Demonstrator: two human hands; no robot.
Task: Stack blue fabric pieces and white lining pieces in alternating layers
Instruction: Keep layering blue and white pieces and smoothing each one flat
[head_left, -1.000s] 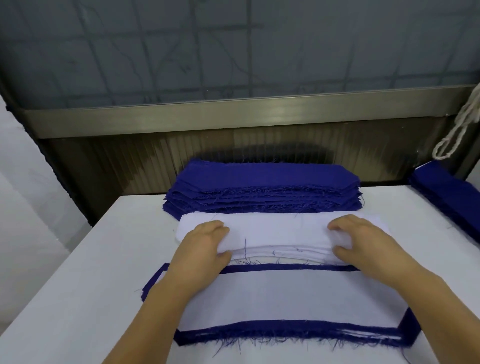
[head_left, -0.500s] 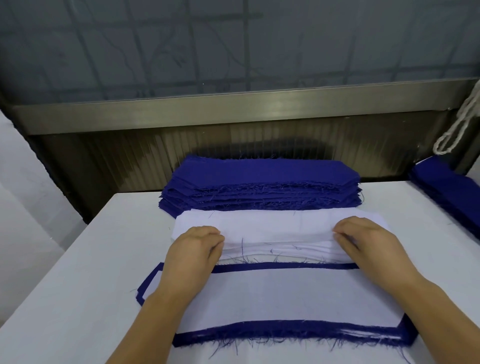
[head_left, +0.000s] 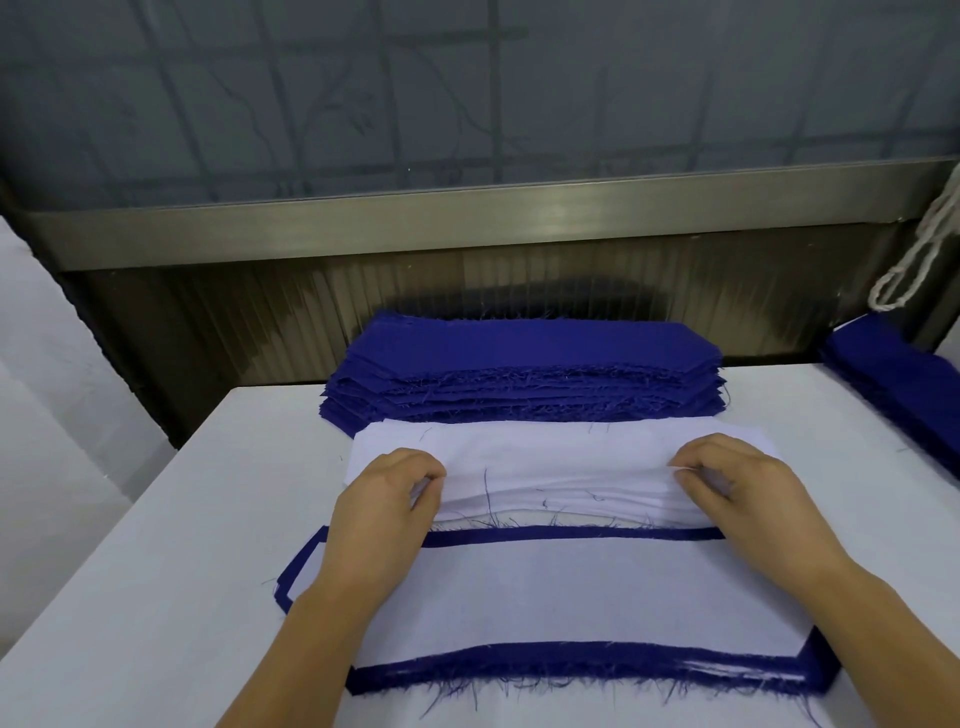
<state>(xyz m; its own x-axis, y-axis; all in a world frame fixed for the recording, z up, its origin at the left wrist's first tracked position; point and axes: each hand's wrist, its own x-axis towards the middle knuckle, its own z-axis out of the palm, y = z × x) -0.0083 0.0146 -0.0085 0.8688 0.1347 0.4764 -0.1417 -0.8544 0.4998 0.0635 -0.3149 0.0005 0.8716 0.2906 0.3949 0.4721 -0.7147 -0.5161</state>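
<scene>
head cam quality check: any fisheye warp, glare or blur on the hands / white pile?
Head view: wide-angle warp bows the metal sill and the table edges. A soft sheen shows on the sill, nothing blown out. Lighting is even, with soft shadows under the left hand and right hand. Both hands are sharp, as are the layer edges of the white lining pile.

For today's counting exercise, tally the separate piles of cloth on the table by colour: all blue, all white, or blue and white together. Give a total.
All-blue piles: 2, the blue stack behind the white one, and another blue pile at the right edge.
All-white piles: 1, the white lining stack under both hands.
Blue-and-white piles: 1, the layered stack nearest the camera.
Total: 4
</scene>
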